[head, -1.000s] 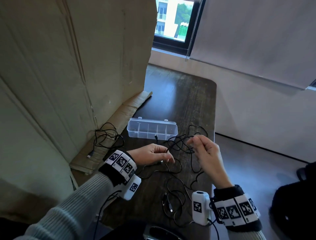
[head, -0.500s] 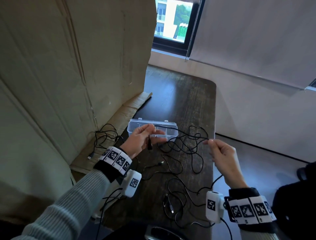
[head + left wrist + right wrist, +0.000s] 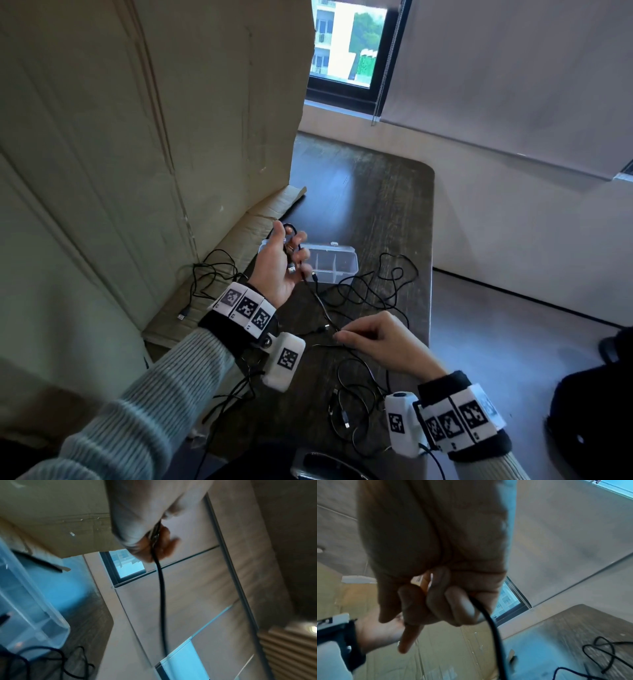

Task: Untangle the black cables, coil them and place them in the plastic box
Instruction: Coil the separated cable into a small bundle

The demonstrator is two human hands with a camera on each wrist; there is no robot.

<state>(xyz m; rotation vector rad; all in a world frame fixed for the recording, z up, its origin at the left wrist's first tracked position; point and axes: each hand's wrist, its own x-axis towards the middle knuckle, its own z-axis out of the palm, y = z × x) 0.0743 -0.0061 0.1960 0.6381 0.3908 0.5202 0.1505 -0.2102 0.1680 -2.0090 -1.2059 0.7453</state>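
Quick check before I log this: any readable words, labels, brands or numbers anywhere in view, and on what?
No readable text in any view.
Left wrist band: black-and-white square marker patterns, no letters or numbers.
Right wrist band: the same kind of markers, no words.
White wrist camera housings: one marker each, no brand visible.
Plastic box: no label visible.
Cardboard sheet: no print visible.
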